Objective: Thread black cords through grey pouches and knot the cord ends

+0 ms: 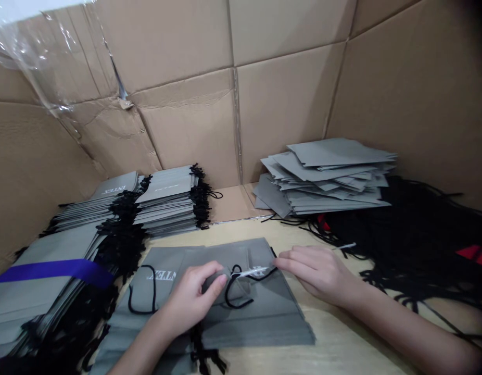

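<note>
My left hand [198, 294] is closed, thumb and fingers pinching the bunched edge of a grey fabric pouch [280, 307]. This pouch lies on the pile in front of me. From the pinched edge a thin white threading stick [251, 272] points toward my right hand [319, 271], with a loop of black cord [233, 302] around it. The fingertips of my right hand are pressed together where the cord's other part reaches them; their exact grip is blurred. To the left, another grey pouch [161, 297] with white lettering carries a loose black cord.
Corded grey pouches stand in stacks [166, 200] at the left, one under a purple band [57, 271]. At the back right is an uneven pile of grey pouches [330, 177]. Black cords [428, 234] lie heaped at the right. Cardboard walls [288, 94] surround the table [322, 333].
</note>
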`<action>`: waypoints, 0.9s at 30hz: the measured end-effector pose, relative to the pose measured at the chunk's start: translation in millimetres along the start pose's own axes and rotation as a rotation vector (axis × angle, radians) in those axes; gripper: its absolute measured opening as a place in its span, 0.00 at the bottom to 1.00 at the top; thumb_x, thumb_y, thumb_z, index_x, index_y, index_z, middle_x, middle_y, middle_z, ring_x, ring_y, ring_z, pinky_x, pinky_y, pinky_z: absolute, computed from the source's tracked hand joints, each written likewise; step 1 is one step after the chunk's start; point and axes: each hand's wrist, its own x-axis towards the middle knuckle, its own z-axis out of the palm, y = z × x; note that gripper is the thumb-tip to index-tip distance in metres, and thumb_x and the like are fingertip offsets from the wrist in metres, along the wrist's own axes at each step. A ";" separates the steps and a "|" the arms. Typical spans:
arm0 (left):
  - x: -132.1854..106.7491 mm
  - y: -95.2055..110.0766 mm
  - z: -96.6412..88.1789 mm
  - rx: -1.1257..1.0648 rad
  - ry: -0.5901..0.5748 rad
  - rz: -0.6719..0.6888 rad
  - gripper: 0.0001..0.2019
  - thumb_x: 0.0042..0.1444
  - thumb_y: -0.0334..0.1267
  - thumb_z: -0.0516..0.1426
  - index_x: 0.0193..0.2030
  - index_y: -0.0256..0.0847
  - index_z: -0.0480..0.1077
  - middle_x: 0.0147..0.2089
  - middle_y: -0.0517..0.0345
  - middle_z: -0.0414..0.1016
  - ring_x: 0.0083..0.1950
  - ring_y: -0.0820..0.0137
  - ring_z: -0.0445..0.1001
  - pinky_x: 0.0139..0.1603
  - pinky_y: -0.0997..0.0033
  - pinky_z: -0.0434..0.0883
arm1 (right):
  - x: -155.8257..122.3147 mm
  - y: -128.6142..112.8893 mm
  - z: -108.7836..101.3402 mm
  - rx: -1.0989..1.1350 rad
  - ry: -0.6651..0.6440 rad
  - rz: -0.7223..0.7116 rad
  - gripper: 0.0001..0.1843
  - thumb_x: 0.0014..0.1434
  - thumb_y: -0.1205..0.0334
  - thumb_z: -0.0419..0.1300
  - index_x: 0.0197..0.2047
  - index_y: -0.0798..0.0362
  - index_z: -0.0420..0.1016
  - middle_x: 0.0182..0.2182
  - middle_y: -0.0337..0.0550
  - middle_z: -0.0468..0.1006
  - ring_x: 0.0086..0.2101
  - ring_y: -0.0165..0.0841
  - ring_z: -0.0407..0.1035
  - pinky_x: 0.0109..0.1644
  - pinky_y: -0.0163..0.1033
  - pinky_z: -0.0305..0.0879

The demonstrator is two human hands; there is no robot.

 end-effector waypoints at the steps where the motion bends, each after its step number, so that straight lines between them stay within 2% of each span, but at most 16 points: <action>1: 0.2 0.3 0.2 -0.006 -0.006 -0.003 0.14 0.60 0.45 0.45 0.30 0.40 0.65 0.26 0.62 0.64 0.28 0.73 0.62 0.28 0.77 0.58 | 0.2 -0.1 -0.9 -0.015 -0.003 -0.019 0.12 0.61 0.73 0.47 0.41 0.54 0.70 0.29 0.43 0.76 0.26 0.29 0.67 0.28 0.34 0.61; 6: 0.1 0.9 0.7 -0.027 -0.020 0.004 0.14 0.60 0.45 0.45 0.31 0.40 0.65 0.26 0.62 0.65 0.28 0.73 0.63 0.28 0.77 0.58 | 3.1 -1.5 -6.4 -0.058 -0.020 -0.088 0.12 0.61 0.72 0.47 0.43 0.54 0.69 0.27 0.41 0.76 0.24 0.29 0.65 0.25 0.35 0.59; 15: -1.9 -0.5 -1.4 -0.012 -0.002 0.020 0.13 0.60 0.43 0.46 0.30 0.39 0.64 0.25 0.63 0.62 0.27 0.74 0.61 0.28 0.77 0.57 | 0.5 -1.9 -1.2 0.024 0.033 0.008 0.12 0.60 0.74 0.47 0.39 0.55 0.70 0.28 0.43 0.76 0.27 0.29 0.68 0.28 0.34 0.62; 27: -2.4 -2.5 -0.4 0.008 0.015 0.041 0.12 0.60 0.42 0.47 0.31 0.39 0.64 0.26 0.63 0.64 0.27 0.74 0.63 0.29 0.77 0.58 | -0.7 -1.4 -2.0 0.000 -0.011 0.004 0.12 0.61 0.73 0.48 0.39 0.54 0.71 0.29 0.43 0.76 0.27 0.29 0.68 0.29 0.33 0.61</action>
